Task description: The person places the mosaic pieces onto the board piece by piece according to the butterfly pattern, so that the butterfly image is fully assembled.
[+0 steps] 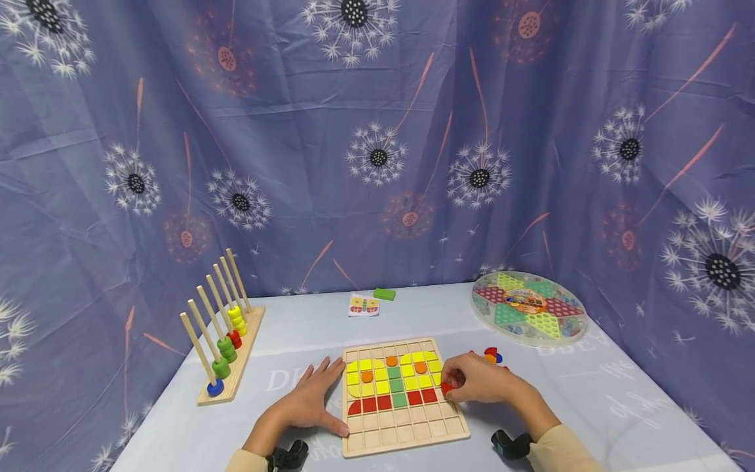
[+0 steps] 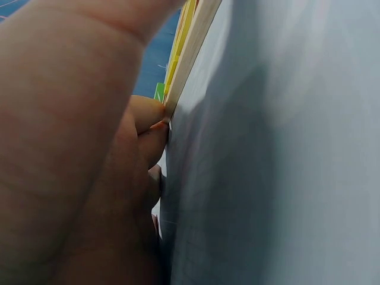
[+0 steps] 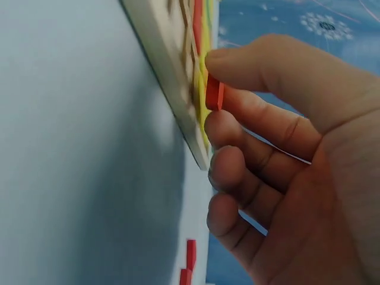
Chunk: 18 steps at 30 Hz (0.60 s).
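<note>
A wooden grid board (image 1: pixel 407 439) lies on the table, its cells partly filled with yellow, orange, green and red tiles in a butterfly shape. My right hand (image 1: pixel 480 380) pinches a small red tile (image 3: pixel 214 92) between thumb and index finger at the board's right edge, beside the row of red tiles (image 1: pixel 377 403). With its fingers spread, my left hand (image 1: pixel 309 396) rests at the board's left edge, the thumb and index finger touching the frame. In the left wrist view, the left thumb and palm hide much of the board.
Behind the right hand lie loose red, blue and orange pieces (image 1: pixel 491 355). A pattern card (image 1: pixel 364 306) and a green block (image 1: pixel 385 294) are at the back. On the left stands a peg rack (image 1: pixel 248 341) with coloured beads; a round star-patterned game board (image 1: pixel 527 308) lies back right.
</note>
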Motion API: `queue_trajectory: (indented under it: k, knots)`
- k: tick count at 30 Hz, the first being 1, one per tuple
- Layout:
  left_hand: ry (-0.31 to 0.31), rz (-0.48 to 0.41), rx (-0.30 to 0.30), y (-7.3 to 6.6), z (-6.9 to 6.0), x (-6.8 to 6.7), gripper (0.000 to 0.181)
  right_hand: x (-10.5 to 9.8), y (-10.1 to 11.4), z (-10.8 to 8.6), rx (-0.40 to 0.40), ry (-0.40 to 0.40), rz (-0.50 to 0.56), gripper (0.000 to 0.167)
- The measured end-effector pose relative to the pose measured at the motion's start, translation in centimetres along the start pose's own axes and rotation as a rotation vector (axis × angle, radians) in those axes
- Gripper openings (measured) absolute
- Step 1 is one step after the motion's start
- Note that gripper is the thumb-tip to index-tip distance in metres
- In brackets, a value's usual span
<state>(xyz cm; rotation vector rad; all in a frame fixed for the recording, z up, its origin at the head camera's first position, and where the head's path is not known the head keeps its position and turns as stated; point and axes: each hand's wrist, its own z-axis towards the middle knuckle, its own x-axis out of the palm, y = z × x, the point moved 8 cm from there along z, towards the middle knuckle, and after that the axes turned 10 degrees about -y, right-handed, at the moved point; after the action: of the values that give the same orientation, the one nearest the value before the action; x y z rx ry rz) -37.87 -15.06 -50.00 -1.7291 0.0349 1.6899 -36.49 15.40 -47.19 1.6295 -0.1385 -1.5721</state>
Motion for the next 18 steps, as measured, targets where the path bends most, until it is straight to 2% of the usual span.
queue_trajectory:
  k: [10, 18]
  knots:
    - [0.001, 0.01, -0.005, 0.2, 0.06, 0.04, 0.13, 0.59, 0.92, 0.28, 0.004, 0.001, -0.065, 0.018]
    - [-0.007, 0.009, 0.001, -0.02, -0.17, -0.09, 0.13, -0.02, 0.34, 0.28, 0.0, -0.021, -0.01, 0.01]
